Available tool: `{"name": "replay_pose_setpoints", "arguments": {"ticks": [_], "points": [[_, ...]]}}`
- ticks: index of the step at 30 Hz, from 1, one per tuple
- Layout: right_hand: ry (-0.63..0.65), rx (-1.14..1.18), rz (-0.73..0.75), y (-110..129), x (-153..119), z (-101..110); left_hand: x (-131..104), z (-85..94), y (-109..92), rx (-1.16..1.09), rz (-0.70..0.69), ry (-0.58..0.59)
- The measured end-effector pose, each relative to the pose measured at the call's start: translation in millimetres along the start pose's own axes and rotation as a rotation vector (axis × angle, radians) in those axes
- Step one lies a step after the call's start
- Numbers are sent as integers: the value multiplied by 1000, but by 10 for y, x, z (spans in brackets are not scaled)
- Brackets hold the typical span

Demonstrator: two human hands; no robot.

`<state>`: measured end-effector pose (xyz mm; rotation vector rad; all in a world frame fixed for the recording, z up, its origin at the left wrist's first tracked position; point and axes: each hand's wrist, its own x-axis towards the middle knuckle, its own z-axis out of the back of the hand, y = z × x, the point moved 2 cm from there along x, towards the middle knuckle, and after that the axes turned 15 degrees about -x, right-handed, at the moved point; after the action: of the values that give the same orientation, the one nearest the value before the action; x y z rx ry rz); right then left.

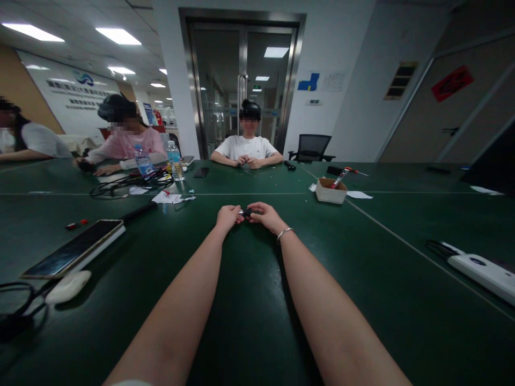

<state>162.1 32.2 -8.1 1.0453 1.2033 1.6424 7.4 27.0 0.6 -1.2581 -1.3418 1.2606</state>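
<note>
Small black object [246, 213]: pinched between both hands, low over the green table [257, 300]; too small to identify.
Left hand [228, 217]: fingers closed on the object's left end.
Right hand [263, 215]: fingers closed on its right end; a bracelet [284, 233] circles the wrist.
Left of the grip: a phone [74, 247] lying flat, a white pouch [67, 287] nearer.
Right and beyond: a small cardboard box [330, 191].
Far right: a white device [480, 271].
Straight beyond: a seated person in a white shirt [247, 147].
</note>
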Motion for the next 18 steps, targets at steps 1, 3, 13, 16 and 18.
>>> {"name": "replay_pose_setpoints", "arguments": {"ticks": [1,3,13,16,18], "points": [[-1,1,2,0,0,-2,4,1,1,-15,7,0],[-6,5,5,1,3,-9,22,11,14,-38,17,6],[-33,90,17,65,9,-50,-15,29,-13,-174,76,11],[-56,127,0,79,10,-55,-24,3,-17,-197,57,-15],[-68,152,-14,78,9,-55,-2,-11,1,-183,24,-20]]}}
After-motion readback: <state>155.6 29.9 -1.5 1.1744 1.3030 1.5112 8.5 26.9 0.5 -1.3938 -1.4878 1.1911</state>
